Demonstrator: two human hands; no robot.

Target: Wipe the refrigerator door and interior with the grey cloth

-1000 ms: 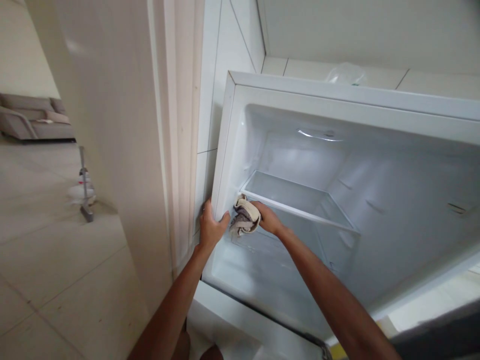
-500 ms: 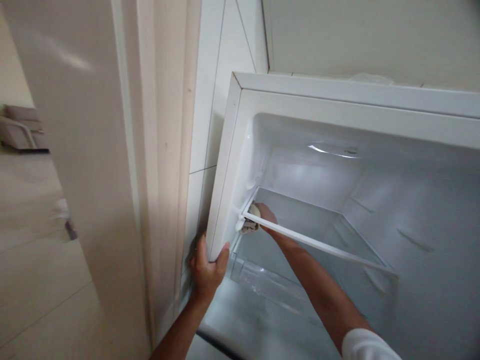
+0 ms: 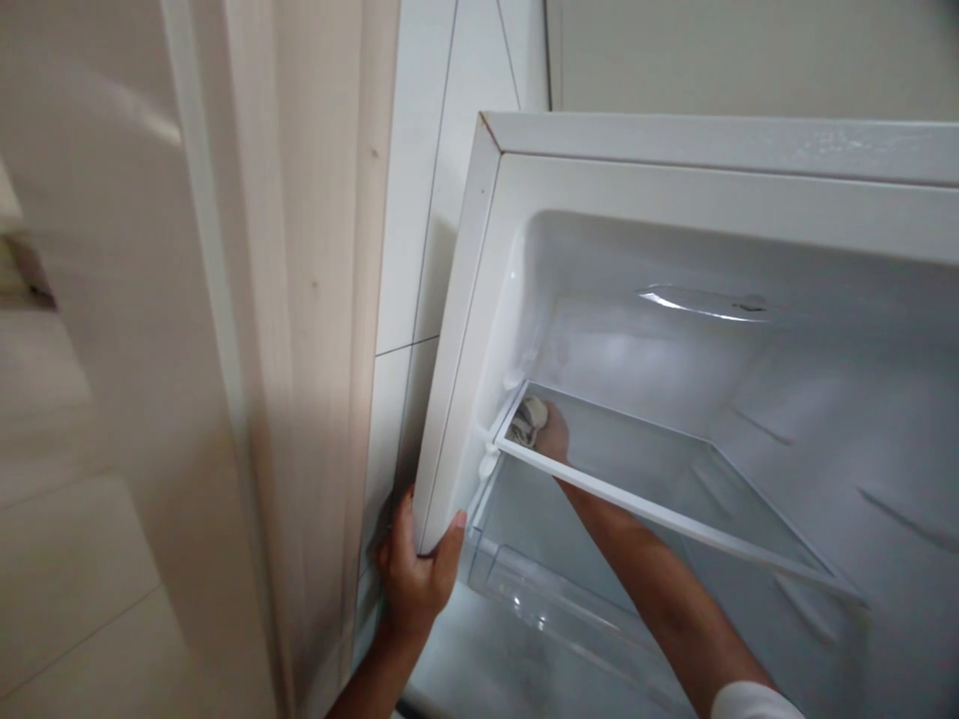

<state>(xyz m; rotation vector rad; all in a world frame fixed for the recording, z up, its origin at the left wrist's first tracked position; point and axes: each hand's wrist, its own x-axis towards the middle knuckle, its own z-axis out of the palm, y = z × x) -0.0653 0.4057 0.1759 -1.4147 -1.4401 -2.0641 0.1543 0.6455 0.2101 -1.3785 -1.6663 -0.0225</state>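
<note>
Nearest, a white sleeve [image 3: 753, 701] ends on the right forearm at the lower edge of the view, and the left hand [image 3: 416, 574] has its grip closed round the side edge of the white refrigerator [image 3: 457, 350], thumb on the inner side. Further in, a clear plastic piece [image 3: 561, 604] sits below the glass shelf [image 3: 644, 439]. Under that shelf, seen through its glass near the left wall, the right hand [image 3: 554, 434] keeps its grip bunched on a pale, dark-patterned cloth [image 3: 528, 419]. Beyond is a light cover [image 3: 704, 302] beneath the compartment's ceiling.
</note>
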